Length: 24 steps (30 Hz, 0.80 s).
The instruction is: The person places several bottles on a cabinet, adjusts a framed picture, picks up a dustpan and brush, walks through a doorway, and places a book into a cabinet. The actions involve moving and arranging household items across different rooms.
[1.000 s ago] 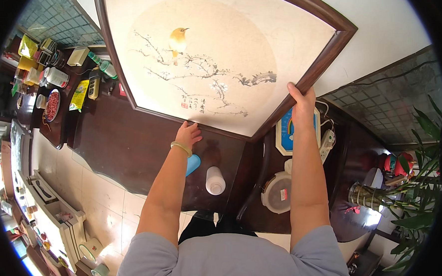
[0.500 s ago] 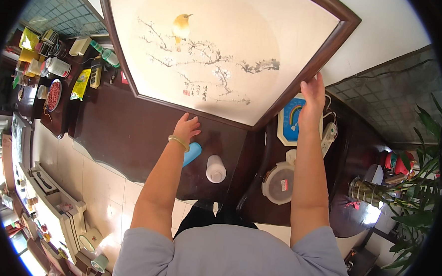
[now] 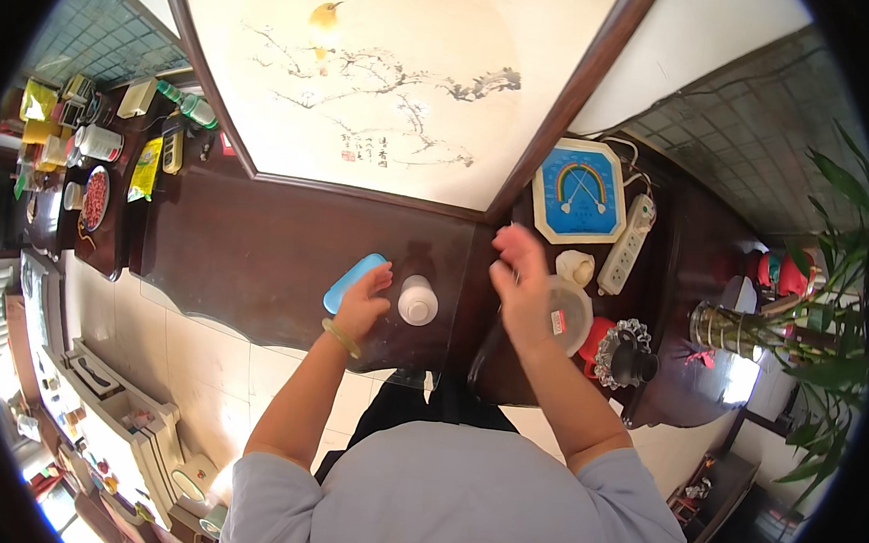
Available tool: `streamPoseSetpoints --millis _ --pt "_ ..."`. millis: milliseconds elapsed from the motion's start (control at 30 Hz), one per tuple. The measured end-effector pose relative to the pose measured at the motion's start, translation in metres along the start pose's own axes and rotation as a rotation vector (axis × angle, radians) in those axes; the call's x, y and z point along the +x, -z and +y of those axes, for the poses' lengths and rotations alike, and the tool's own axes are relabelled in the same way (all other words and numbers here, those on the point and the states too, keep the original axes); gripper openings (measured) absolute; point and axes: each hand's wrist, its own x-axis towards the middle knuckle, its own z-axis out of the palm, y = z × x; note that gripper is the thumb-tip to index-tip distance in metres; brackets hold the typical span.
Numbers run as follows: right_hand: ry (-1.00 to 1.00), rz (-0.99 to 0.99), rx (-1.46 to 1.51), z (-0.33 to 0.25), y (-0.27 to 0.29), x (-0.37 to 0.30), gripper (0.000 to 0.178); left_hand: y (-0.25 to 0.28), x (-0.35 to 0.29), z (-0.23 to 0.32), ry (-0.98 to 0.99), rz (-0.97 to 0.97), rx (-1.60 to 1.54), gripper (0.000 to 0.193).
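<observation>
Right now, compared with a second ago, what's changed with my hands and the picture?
Your right hand let go of the framed picture and came down toward you. Your left hand drew back from its lower edge to near the blue item. The picture, blue item and white bottle stayed about where they were.

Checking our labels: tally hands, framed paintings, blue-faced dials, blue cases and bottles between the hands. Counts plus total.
Hands: 2 (left hand, right hand)
Framed painting: 1
Blue-faced dial: 1
Blue case: 1
Bottle between the hands: 1
Total: 6
</observation>
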Motion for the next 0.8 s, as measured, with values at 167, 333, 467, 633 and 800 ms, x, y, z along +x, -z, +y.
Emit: streamPoseSetpoints --millis 167,333,467,633,800 --pt "-0.092 -0.177 -0.192 0.026 -0.016 -0.074 0.049 -0.027 -0.034 0.001 -0.077 -0.029 0.263 0.089" --pt "-0.193 -0.243 -0.172 0.031 -0.018 -0.119 0.047 -0.043 -0.048 0.006 -0.090 0.110 0.397 0.092" --pt "-0.235 -0.218 -0.162 0.026 -0.013 -0.134 0.043 -0.031 -0.047 -0.041 0.121 0.194 0.273 0.074" --pt "-0.257 -0.145 -0.137 0.028 0.001 -0.156 0.038 -0.046 -0.066 -0.049 0.207 0.033 0.211 0.051" --pt "-0.287 -0.073 -0.141 0.032 0.015 -0.182 0.030 -0.087 -0.077 -0.029 0.201 -0.152 0.119 0.039"
